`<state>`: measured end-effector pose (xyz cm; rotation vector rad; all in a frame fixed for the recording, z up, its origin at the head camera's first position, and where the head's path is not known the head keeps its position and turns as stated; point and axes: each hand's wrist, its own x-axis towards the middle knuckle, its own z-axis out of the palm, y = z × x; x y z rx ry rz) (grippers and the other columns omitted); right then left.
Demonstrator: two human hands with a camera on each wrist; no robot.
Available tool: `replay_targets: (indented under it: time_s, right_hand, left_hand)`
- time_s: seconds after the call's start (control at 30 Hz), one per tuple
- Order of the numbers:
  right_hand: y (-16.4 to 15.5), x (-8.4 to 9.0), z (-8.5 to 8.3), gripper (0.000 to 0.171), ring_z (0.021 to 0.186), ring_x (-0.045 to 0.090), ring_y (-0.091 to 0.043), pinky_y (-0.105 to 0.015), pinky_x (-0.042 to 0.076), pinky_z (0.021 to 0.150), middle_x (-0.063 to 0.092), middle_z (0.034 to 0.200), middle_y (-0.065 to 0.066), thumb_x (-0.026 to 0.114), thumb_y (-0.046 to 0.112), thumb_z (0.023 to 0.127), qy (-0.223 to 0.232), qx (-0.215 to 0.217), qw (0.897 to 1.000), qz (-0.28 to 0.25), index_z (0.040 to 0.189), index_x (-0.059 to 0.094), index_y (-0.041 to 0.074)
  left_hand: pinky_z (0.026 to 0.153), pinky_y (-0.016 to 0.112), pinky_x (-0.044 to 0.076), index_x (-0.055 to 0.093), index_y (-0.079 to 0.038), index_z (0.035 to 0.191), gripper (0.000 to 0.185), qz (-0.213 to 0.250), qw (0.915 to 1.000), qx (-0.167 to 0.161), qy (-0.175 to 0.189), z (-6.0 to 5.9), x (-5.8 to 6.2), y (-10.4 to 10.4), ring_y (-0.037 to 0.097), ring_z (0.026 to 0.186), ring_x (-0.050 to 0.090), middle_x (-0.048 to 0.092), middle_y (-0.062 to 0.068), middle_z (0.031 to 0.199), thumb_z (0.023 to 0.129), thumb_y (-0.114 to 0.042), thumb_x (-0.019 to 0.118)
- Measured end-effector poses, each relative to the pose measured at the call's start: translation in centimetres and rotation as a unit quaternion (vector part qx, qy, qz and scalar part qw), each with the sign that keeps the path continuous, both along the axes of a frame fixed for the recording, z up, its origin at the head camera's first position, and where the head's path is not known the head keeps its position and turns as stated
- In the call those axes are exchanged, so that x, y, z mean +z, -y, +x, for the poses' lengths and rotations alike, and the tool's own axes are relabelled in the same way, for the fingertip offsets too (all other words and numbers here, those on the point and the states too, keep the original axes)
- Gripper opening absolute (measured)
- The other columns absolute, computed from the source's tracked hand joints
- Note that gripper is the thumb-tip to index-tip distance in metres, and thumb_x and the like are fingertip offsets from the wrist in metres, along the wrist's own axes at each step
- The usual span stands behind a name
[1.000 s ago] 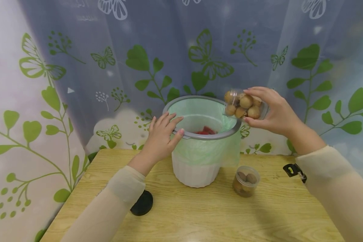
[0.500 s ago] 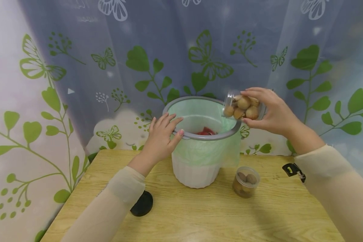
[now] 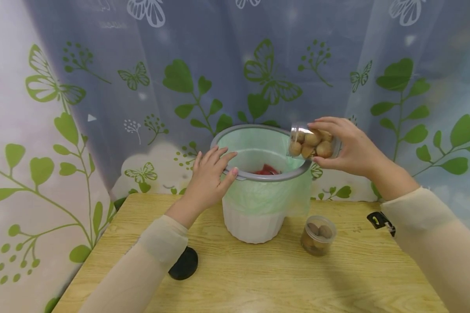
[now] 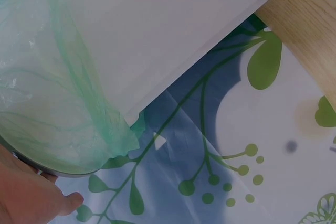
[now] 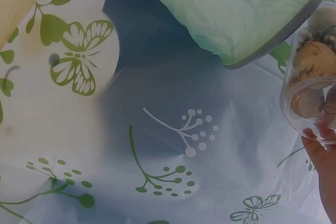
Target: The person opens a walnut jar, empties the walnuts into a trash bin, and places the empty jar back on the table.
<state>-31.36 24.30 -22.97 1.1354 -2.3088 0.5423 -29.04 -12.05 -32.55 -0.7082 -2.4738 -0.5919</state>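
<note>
My right hand grips a clear plastic jar between thumb and fingers. The jar lies tilted on its side, with several round tan things, like dried fruits or nuts, inside; its mouth end faces left over the right rim of the bin. That white bin has a grey rim and a pale green liner bag folded over it. Something red lies inside. My left hand rests on the bin's left rim with its fingers spread. In the right wrist view, the jar shows only partly.
A small clear tub of round brown things stands right of the bin on the wooden table. A black round lid lies beside my left forearm. A black object sits near my right sleeve. Patterned curtains hang behind.
My right hand has moved slightly left and down with the jar, bringing its mouth end further over the bin's rim. The left hand and the bin have stayed in place.
</note>
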Motion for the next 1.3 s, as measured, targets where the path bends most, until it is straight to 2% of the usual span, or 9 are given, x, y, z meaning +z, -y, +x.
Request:
replay_targets:
  time_s: [0.17,0.4,0.57,0.9,1.1,1.3]
  right_hand:
    - [0.1,0.3,0.1,0.073,0.131,0.041,-0.043,-0.068,0.035,0.098,0.049,0.143,-0.017,0.086,0.007,0.074,0.003,-0.005,1.000,0.020,0.141,0.056,0.010]
    - [0.1,0.9,0.2,0.072,0.124,0.045,-0.045,-0.063,0.038,0.094,0.051,0.139,-0.021,0.088,0.005,0.072,-0.024,0.005,0.999,0.041,0.138,0.059,0.006]
    - [0.2,0.9,0.2,0.071,0.122,0.047,-0.043,-0.061,0.040,0.092,0.053,0.137,-0.020,0.088,0.005,0.072,-0.019,0.010,0.998,0.059,0.137,0.060,0.008]
    - [0.1,0.3,0.2,0.070,0.127,0.045,-0.043,-0.064,0.037,0.095,0.051,0.140,-0.019,0.087,0.009,0.075,0.001,-0.013,0.999,0.047,0.139,0.059,0.010]
    - [0.1,0.4,0.0,0.071,0.124,0.046,-0.044,-0.063,0.038,0.095,0.052,0.138,-0.022,0.088,0.007,0.072,-0.019,0.010,0.998,0.052,0.137,0.059,0.007]
    - [0.3,1.3,0.3,0.074,0.127,0.044,-0.045,-0.065,0.036,0.097,0.051,0.141,-0.020,0.088,0.006,0.071,-0.035,0.002,0.999,0.036,0.139,0.058,0.009]
  left_hand:
    - [0.115,0.066,0.006,0.046,-0.018,0.151,0.074,0.000,1.0000,0.000,-0.004,0.0,0.1,0.0,0.032,0.150,0.019,0.037,0.010,0.157,0.102,-0.067,0.017]
    - [0.116,0.065,0.005,0.046,-0.017,0.151,0.074,0.003,1.0000,-0.003,0.000,0.1,0.2,-0.1,0.033,0.151,0.018,0.037,0.011,0.157,0.102,-0.066,0.018]
    - [0.116,0.066,0.006,0.045,-0.019,0.151,0.073,0.002,1.0000,-0.001,-0.001,0.1,0.3,0.0,0.032,0.151,0.018,0.037,0.011,0.157,0.102,-0.066,0.017]
    - [0.116,0.065,0.004,0.045,-0.017,0.151,0.076,0.003,1.0000,-0.004,0.001,0.0,0.0,0.1,0.032,0.151,0.018,0.037,0.011,0.158,0.102,-0.068,0.016]
    - [0.116,0.065,0.004,0.046,-0.017,0.150,0.074,0.005,1.0000,-0.003,0.002,0.0,-0.1,0.0,0.032,0.151,0.018,0.037,0.011,0.157,0.103,-0.066,0.018]
    - [0.116,0.065,0.005,0.046,-0.017,0.150,0.073,0.004,1.0000,-0.002,0.001,0.1,0.1,0.0,0.032,0.151,0.018,0.037,0.011,0.157,0.103,-0.066,0.019]
